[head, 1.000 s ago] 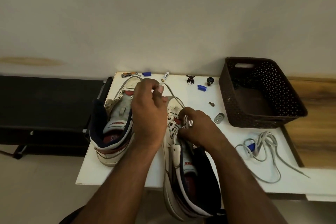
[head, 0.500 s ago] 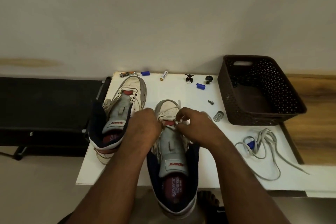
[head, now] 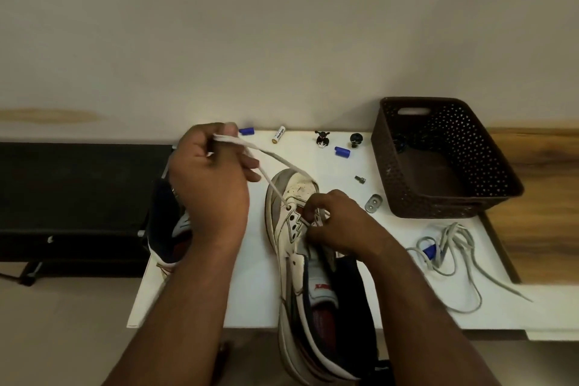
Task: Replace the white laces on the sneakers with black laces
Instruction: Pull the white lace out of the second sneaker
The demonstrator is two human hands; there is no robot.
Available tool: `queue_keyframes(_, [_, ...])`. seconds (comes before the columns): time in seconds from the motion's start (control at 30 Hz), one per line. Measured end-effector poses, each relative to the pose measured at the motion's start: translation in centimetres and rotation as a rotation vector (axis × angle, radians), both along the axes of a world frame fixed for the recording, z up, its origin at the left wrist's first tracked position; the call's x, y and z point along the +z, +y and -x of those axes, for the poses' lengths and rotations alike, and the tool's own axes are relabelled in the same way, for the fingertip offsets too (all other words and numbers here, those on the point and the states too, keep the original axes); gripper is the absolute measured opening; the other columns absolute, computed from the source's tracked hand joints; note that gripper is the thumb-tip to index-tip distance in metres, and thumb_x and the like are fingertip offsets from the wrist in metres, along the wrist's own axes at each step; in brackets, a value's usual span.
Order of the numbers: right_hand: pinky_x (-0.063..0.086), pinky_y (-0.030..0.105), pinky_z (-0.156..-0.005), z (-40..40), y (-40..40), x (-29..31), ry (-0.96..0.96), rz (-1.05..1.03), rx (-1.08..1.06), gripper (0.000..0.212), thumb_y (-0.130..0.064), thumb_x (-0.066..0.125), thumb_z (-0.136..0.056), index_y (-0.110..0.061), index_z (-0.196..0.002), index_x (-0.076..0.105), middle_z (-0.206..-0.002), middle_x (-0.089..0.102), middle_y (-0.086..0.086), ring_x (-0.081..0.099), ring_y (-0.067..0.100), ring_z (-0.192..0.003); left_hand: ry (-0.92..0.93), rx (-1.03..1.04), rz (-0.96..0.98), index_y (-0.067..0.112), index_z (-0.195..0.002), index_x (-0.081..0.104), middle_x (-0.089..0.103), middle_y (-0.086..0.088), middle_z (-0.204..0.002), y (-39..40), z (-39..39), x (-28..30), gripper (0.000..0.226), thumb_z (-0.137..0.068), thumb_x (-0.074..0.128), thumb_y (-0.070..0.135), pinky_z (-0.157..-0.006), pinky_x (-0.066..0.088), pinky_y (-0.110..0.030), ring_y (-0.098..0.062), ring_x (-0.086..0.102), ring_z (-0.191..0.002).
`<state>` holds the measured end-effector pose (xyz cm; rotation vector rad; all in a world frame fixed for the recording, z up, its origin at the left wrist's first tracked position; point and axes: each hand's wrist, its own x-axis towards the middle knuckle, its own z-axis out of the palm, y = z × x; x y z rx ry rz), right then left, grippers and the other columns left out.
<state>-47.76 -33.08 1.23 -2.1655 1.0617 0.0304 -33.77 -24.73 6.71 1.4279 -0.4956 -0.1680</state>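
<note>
Left hand [head: 210, 178] sits a bit left of center frame, raised over the table, fingers curled tight with the end of the white lace [head: 269, 163] pinched up near the thumb. That lace runs taut down and to the right into an eyelet near the toe of the sneaker [head: 294, 216] in the middle of the frame. Right hand [head: 338, 222] is curled over the eyelet area of that same sneaker, fingertips pinching at the lacing there, though what exactly it's got hold of is hard to see since the knuckles cover it. Sneaker is tipped on its side, heel hanging off the near edge of the white table [head: 250, 298]. Second sneaker [head: 166, 229] is mostly hidden behind the left forearm. Loose grey lace [head: 451, 257] lies piled at right, below the brown basket [head: 438, 166]; something dark is in the basket's far corner, can't make it out.
</note>
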Motion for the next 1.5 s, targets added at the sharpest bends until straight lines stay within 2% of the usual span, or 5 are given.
queue_keyframes(0.23, [0.039,0.027,-0.071,-1.1,0.9,-0.3,-0.050,0.025,-0.032,0.023,-0.038,0.076,-0.072,-0.035,-0.089,0.062,-0.104,0.053,-0.002,0.053,0.015,-0.093,-0.189,-0.570,-0.919,0.039,-0.149,0.019,0.055,-0.004,-0.126,0.3,0.4,-2.6,0.087,-0.087,0.057,-0.007,-0.063,0.059,-0.041,-0.027,0.070,-0.075])
queue_keyframes(0.4, [0.039,0.025,-0.074,-1.0,0.8,-0.1,-0.042,0.008,-0.021,0.026,-0.025,0.074,-0.074,-0.030,-0.098,0.065,-0.111,0.054,0.000,0.051,0.014,-0.094,-0.490,-0.309,-1.018,0.013,-0.101,0.061,0.064,-0.005,-0.093,0.4,0.0,-3.2,0.011,-0.091,0.059,0.013,-0.065,0.043,-0.028,-0.020,0.061,-0.084])
queue_keyframes(0.57, [0.039,0.021,-0.078,-0.7,0.5,-0.1,-0.092,-0.027,-0.018,0.029,-0.017,0.064,-0.083,-0.028,-0.110,0.064,-0.124,0.060,0.000,0.055,0.016,-0.107,-0.413,-0.459,-1.372,0.005,-0.104,0.062,0.066,-0.013,-0.108,-0.2,0.2,-5.1,0.042,-0.092,0.058,0.045,-0.069,0.038,-0.027,-0.029,0.062,-0.101])
queue_keyframes(1.17, [0.045,0.029,-0.093,0.3,-0.1,-0.6,-0.049,-0.072,-0.043,0.056,-0.018,0.065,-0.082,-0.040,-0.131,0.051,-0.133,0.050,-0.002,0.051,0.016,-0.116,-0.293,0.109,0.208,0.028,-0.085,0.051,0.057,-0.010,-0.070,0.7,-1.9,0.6,0.016,-0.097,0.055,0.017,-0.061,0.051,-0.047,-0.033,0.058,-0.061])
queue_keyframes(1.5, [0.042,0.030,-0.097,-0.4,0.3,-0.5,-0.054,-0.052,-0.009,0.047,-0.022,0.061,-0.088,-0.035,-0.132,0.054,-0.132,0.051,0.002,0.050,0.019,-0.118,-0.461,-0.621,-1.111,0.020,-0.119,0.064,0.064,-0.005,-0.120,0.0,-0.3,-3.9,0.033,-0.087,0.067,0.013,-0.093,0.047,-0.032,-0.021,0.058,-0.111])
